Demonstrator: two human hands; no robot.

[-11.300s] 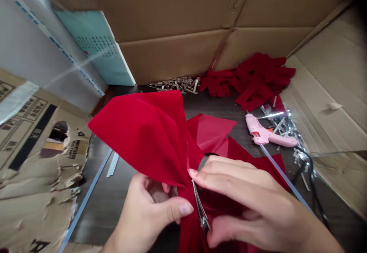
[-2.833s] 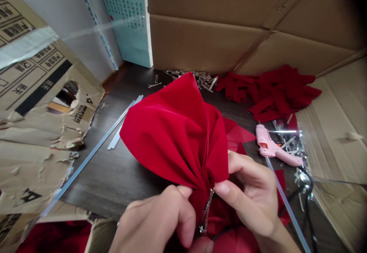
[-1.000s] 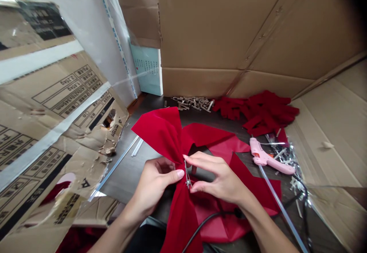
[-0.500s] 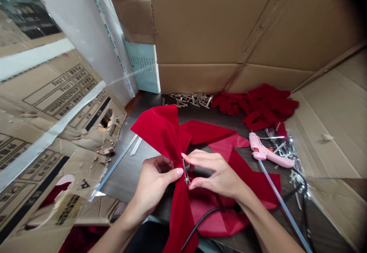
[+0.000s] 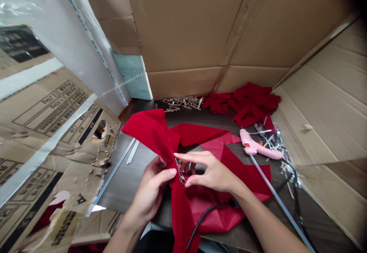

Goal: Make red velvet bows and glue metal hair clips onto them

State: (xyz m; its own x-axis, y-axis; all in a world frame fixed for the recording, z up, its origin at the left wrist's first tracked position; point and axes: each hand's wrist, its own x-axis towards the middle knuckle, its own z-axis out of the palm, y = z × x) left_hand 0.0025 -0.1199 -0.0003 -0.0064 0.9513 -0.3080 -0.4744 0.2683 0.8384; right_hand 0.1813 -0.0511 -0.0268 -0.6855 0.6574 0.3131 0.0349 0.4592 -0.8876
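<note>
A large red velvet bow (image 5: 155, 130) lies over the dark table (image 5: 134, 172), one loop raised at the left and a tail hanging off the near edge. My left hand (image 5: 151, 186) pinches the gathered middle of the bow from the left. My right hand (image 5: 208, 171) comes in from the right, thumb and forefinger closed on a small metal hair clip (image 5: 179, 172) held against that middle. Both hands are closed and nearly touch at the clip.
A pink glue gun (image 5: 258, 149) lies to the right, its black cord (image 5: 200, 222) running under my right arm. A pile of metal clips (image 5: 180, 103) and a heap of red fabric strips (image 5: 246, 104) sit at the back. Cardboard walls (image 5: 200, 31) enclose the table; clear glue sticks (image 5: 130, 154) lie left.
The view has shifted slightly, so everything sits further left in the frame. My hands keep the same pinch on the bow's middle and the clip.
</note>
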